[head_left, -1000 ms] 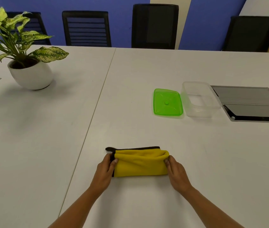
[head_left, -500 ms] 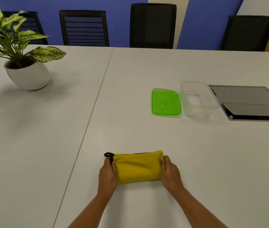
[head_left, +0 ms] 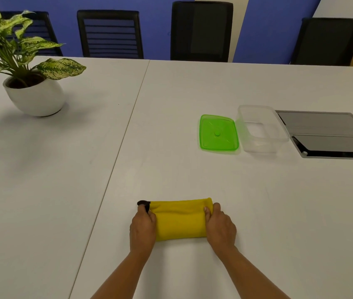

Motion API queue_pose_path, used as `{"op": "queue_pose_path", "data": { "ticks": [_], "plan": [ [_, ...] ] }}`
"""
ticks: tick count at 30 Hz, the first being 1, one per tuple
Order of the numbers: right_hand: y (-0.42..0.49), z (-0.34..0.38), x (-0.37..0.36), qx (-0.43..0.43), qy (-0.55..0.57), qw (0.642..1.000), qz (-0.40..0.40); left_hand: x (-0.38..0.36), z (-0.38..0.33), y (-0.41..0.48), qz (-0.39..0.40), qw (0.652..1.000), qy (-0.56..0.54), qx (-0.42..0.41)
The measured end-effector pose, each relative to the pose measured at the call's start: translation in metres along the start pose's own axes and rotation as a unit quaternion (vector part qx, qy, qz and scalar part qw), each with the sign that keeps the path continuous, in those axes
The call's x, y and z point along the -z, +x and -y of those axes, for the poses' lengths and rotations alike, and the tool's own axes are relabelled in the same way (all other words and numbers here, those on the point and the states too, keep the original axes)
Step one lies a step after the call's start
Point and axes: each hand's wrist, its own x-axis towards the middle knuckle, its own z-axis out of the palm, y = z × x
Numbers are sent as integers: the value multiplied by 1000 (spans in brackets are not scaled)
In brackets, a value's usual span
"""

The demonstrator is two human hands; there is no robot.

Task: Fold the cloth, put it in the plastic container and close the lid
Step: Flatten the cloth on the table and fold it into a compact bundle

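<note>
So, the folded yellow cloth (head_left: 179, 221) is lying as a thick, chunky rectangle on the white table (head_left: 63, 190), close to the near edge and right in front of the person, a bit right of the seam between the two tabletops. A little black loop (head_left: 143, 203) sticks out at its far left corner. The left hand (head_left: 142, 228) grips the left end, fingers curled round it next to the loop. The right hand (head_left: 220, 226) grips the right end the same way, thumb lying on top of the fabric and the other fingers wrapped round the edge.

Further back and to the right, well apart from the cloth, the translucent green square plastic lid (head_left: 218, 133) lies flat on the table. Just beside it on the right sits the clear rectangular plastic container (head_left: 259, 146), open on top. I can't tell if the two actually touch. Right of that lies a flat dark grey panel (head_left: 326, 134), looks like a tablet. Way over on the left there's a leafy green-and-cream plant in a round white pot (head_left: 36, 98). Black office chairs (head_left: 201, 31) line the far side against a blue wall.
</note>
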Motion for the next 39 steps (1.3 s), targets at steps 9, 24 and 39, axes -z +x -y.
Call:
{"op": "queue_pose_path", "data": {
  "ticks": [9, 24, 39],
  "plan": [
    [-1, 1, -5, 39, -45, 997, -56, -3, 0, -7, -72, 963, 219, -143],
    [5, -2, -5, 62, -91, 992, -55, -31, 6, -14, 135, 891, 335, -275],
    [-14, 27, -35, 280, 107, 954, -1, -36, 12, -11, 87, 883, 339, -313]
  ]
}}
